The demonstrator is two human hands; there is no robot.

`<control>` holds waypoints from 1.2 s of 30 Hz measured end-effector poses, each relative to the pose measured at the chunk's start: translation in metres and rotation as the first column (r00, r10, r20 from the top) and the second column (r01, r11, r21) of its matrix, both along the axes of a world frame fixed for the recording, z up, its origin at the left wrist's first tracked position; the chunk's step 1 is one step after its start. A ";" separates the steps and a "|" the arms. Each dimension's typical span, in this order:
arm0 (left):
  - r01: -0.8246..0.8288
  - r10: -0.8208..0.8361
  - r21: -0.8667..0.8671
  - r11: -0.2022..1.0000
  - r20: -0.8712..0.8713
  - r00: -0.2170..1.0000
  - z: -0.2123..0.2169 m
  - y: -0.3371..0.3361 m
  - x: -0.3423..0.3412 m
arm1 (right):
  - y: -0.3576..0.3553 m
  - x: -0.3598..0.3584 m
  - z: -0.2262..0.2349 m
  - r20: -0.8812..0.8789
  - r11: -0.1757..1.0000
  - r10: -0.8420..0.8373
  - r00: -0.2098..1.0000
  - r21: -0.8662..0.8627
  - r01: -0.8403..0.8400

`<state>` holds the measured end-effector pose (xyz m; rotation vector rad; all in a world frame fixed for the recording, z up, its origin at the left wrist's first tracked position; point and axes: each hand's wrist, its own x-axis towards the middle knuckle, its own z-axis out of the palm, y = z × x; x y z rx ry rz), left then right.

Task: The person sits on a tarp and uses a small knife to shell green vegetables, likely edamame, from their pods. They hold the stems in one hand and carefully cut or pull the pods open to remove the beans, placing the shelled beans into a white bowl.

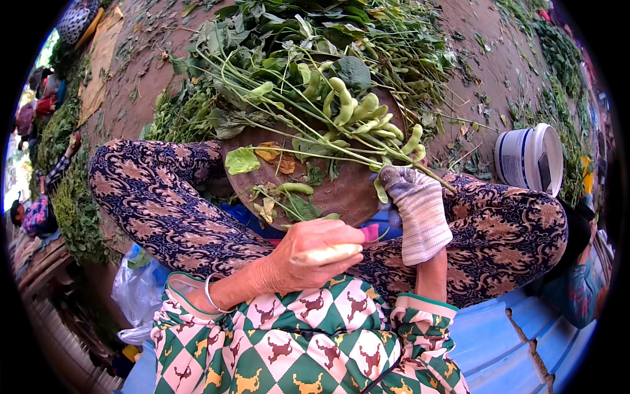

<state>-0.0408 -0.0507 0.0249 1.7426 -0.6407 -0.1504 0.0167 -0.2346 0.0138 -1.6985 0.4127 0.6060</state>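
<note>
My right hand (413,207), in a striped knit glove, is closed around the stems of a soybean plant (321,134). Plump green pods (367,111) cluster along these stems, which fan out up and left across a round brown tray-like surface (351,194). My left hand (321,253), bare with a bangle at the wrist, is closed near the surface's near edge. A pink piece (371,232) shows by its fingers; whether the hand holds it I cannot tell. On the round surface lie a loose pod (294,188), a yellow-green leaf (242,160) and brown dry leaves (268,151).
A big heap of leafy plants (407,46) rises beyond the round surface. At right a white bucket (515,156) lies tipped on the ground. Clear plastic bags (134,285) are at left, blue ridged sheeting (489,335) at lower right. Other people (39,213) sit at the edges.
</note>
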 end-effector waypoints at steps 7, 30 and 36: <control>0.350 -0.333 0.070 0.934 -0.181 0.925 0.003 0.014 -0.015 | -0.001 0.003 0.003 0.023 0.987 0.077 0.997 -0.140 -0.073; -0.012 0.015 0.015 1.000 -0.211 0.977 0.010 0.018 0.027 | -0.029 0.017 0.023 0.235 0.955 -0.247 0.940 -0.106 0.278; 0.011 -0.001 0.086 0.996 -0.120 0.993 0.027 0.023 0.043 | -0.036 0.016 0.010 -0.113 0.980 -0.145 0.983 -0.154 0.127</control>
